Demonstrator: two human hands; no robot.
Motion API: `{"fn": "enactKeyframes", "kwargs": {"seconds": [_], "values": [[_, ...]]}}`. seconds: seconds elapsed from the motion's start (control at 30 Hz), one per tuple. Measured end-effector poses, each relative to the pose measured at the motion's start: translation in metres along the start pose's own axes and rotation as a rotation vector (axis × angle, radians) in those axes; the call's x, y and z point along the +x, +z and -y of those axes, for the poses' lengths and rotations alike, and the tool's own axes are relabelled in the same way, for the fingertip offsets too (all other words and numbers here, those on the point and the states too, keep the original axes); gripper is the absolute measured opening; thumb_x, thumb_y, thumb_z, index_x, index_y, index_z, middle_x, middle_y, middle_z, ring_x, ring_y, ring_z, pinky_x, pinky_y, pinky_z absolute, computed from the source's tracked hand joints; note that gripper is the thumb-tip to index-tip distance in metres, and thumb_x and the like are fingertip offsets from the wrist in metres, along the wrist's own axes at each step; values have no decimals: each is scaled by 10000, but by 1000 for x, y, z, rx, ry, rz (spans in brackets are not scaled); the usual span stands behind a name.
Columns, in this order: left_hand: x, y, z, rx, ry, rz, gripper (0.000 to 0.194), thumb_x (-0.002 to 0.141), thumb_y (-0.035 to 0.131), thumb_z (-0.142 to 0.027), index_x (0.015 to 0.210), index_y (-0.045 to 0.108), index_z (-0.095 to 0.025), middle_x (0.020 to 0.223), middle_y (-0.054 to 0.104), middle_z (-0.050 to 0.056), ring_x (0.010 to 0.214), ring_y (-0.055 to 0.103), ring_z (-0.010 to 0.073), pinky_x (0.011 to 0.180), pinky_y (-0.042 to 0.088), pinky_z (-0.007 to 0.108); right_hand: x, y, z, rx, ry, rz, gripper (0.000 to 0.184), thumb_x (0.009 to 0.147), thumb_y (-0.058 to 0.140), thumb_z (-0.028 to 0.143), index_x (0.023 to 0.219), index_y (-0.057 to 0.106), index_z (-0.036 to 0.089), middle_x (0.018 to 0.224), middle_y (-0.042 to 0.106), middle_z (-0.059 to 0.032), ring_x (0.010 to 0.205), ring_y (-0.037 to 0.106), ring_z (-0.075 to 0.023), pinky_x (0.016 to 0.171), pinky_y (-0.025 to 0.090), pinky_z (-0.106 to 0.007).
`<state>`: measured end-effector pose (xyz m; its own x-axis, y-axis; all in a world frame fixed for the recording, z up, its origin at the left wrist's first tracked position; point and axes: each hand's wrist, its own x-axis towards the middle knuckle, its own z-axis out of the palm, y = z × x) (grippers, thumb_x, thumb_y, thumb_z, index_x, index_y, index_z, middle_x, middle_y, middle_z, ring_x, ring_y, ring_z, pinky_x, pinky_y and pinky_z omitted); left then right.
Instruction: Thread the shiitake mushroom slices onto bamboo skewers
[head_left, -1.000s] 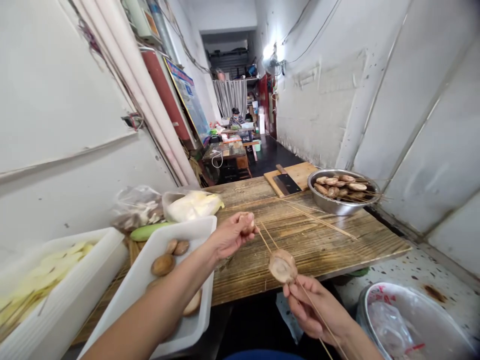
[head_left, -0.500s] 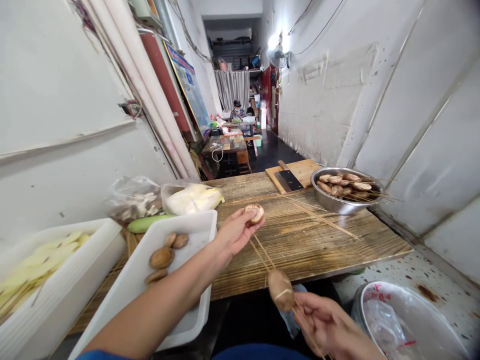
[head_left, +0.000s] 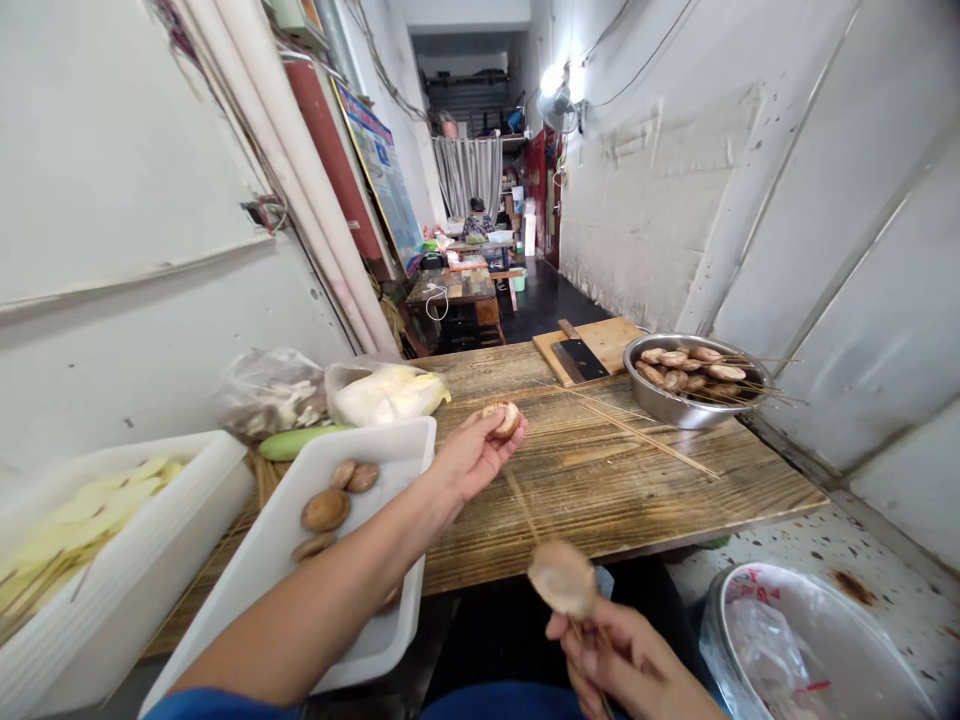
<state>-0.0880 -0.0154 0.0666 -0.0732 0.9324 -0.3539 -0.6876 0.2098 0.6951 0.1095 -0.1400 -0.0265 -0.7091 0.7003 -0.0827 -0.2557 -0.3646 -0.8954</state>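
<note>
My left hand [head_left: 480, 450] pinches a brown mushroom cap [head_left: 508, 420] above the table, its pale side partly showing. Lower down, my right hand [head_left: 626, 655] is closed round the lower ends of thin bamboo skewers. A mushroom [head_left: 562, 578] is threaded on them just above my fingers, blurred by motion. The bare skewer tips [head_left: 523, 500] point up toward my left hand; whether they touch its mushroom I cannot tell. Under my left forearm, several loose mushrooms [head_left: 325, 510] lie in a white plastic tub [head_left: 411, 560].
A steel bowl [head_left: 664, 402] of skewered mushrooms stands at the right. Near it are a cleaver [head_left: 581, 360] on a cutting board [head_left: 611, 343] and loose skewers [head_left: 645, 432]. Leftward sit a tub [head_left: 180, 520] of pale slices and bagged vegetables [head_left: 386, 393]. A lined bucket [head_left: 840, 650] is below right.
My right hand has shifted slightly left and turned the skewers, so the threaded mushroom shows another, paler face. The cap in my left hand has tilted and lies deeper between the fingers.
</note>
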Motion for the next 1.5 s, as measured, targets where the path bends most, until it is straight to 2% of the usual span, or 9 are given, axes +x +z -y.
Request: {"fn": "enactKeyframes", "kwargs": {"seconds": [0.1,0.23,0.33,0.57,1.03,1.17,1.27,1.33,1.5], "values": [[2,-2,0,39,7,15,103,848,492,-58,812,579,-102,815,663,93,773,669,156,712,573,269,4,-4,8,56,25,-46,352,885,529,490,999,565,159,629,410,65,408,348,-17,373,284,-136],[-1,-1,2,54,7,53,105,844,506,-63,808,597,-100,823,676,93,819,670,166,789,562,296,5,-5,19,9,31,-19,349,884,535,484,1009,543,158,569,450,83,309,411,-14,306,304,-113],[-4,1,5,62,-1,69,107,847,508,-71,819,609,-90,812,681,100,810,672,169,791,563,309,6,-5,21,29,90,-36,368,864,554,496,919,562,132,493,481,81,269,431,-26,267,256,-98],[-10,7,8,76,11,89,118,850,497,-70,815,608,-84,814,687,117,812,679,183,778,566,321,9,-5,24,156,161,-43,394,837,561,528,855,538,134,397,482,87,207,360,-37,224,241,-109],[-15,8,9,65,8,96,97,845,501,-73,824,591,-103,829,679,112,829,671,191,816,549,387,8,-4,22,43,117,-118,409,831,539,574,857,491,168,382,449,112,212,285,-10,233,191,-94],[-11,8,5,-77,-50,101,133,817,450,-78,757,558,-127,731,626,67,701,637,165,675,550,345,6,-6,23,32,109,-116,383,852,538,541,857,498,160,396,448,106,232,297,-4,244,193,-80],[-4,14,0,-155,-147,55,189,816,457,-255,668,509,-148,591,523,40,534,537,141,481,468,271,5,-7,21,60,113,-87,379,849,538,541,855,499,165,390,442,109,214,269,-7,229,186,-92],[2,22,-2,-188,-183,72,269,793,509,-366,623,469,-162,555,469,23,505,484,122,438,412,231,4,-7,21,58,120,-88,393,849,516,562,860,495,170,393,439,111,203,259,-14,219,191,-107],[25,47,4,-221,-193,210,281,781,491,-339,565,431,-170,532,416,13,502,450,113,441,377,214,-8,-11,32,-269,-21,-325,419,898,413,575,913,488,163,466,423,105,254,282,-10,264,181,-116]]}}
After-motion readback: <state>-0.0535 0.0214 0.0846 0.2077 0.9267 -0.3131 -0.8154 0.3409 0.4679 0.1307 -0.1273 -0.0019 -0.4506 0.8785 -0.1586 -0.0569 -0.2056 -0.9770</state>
